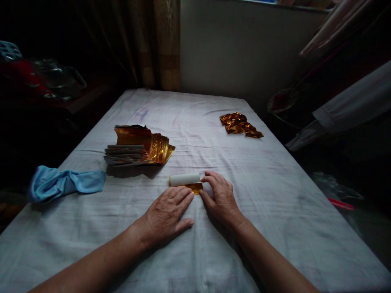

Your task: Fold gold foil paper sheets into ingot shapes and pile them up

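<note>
A small sheet of gold foil paper (197, 188) lies on the cloth in front of me, its pale back (185, 179) rolled or folded over along the far side. My left hand (166, 211) rests flat on its near edge, fingers stretched out and thumb apart. At the right end, my right hand (220, 195) touches the paper with thumb and forefinger, which stand apart from each other. Beyond my left hand sits a thick stack of gold foil paper (139, 146), curled, with grey backs showing. Several folded gold foil pieces (240, 124) lie at the far right.
A wrinkled white cloth (269, 219) covers the surface. On its left edge lies a crumpled blue cloth (69, 183). A glass jug (58, 77) stands on a dark side table at left. Curtains (165, 44) hang behind, and garments (354, 97) hang at right.
</note>
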`<control>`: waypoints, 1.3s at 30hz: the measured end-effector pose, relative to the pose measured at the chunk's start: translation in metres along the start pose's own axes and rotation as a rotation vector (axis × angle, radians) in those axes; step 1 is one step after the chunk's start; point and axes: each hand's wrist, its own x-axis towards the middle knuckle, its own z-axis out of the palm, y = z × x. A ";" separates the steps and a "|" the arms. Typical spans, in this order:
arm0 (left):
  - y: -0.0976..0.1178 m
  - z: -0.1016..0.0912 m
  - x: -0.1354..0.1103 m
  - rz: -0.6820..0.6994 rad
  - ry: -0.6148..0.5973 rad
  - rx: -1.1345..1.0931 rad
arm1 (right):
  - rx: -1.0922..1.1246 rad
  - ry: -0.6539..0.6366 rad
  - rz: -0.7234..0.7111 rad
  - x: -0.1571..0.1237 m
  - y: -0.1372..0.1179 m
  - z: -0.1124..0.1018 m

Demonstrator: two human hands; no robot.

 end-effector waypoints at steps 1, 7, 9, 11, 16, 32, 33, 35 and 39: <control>-0.002 -0.001 -0.004 0.005 0.006 0.015 | 0.001 0.001 0.001 0.000 0.000 0.000; -0.017 -0.008 -0.039 -0.023 0.025 0.135 | 0.019 0.015 0.004 0.000 0.002 0.002; -0.021 -0.010 -0.048 -0.031 0.025 0.170 | 0.030 0.019 -0.005 0.000 0.005 0.004; -0.024 -0.011 -0.053 -0.047 0.018 0.177 | 0.042 0.026 -0.020 0.001 0.009 0.006; -0.028 -0.012 -0.049 -0.095 -0.015 0.120 | 0.021 0.145 -0.064 -0.001 0.008 0.001; -0.010 -0.011 -0.019 -0.059 0.059 0.100 | -0.231 -0.450 0.009 -0.036 -0.036 -0.023; -0.010 -0.011 -0.018 -0.063 0.049 0.105 | -0.244 -0.448 0.030 -0.036 -0.033 -0.025; -0.010 -0.012 -0.015 -0.067 0.026 0.107 | -0.267 -0.437 0.066 -0.038 -0.031 -0.028; -0.007 -0.013 -0.010 -0.063 0.024 0.083 | -0.299 -0.420 0.117 -0.039 -0.032 -0.030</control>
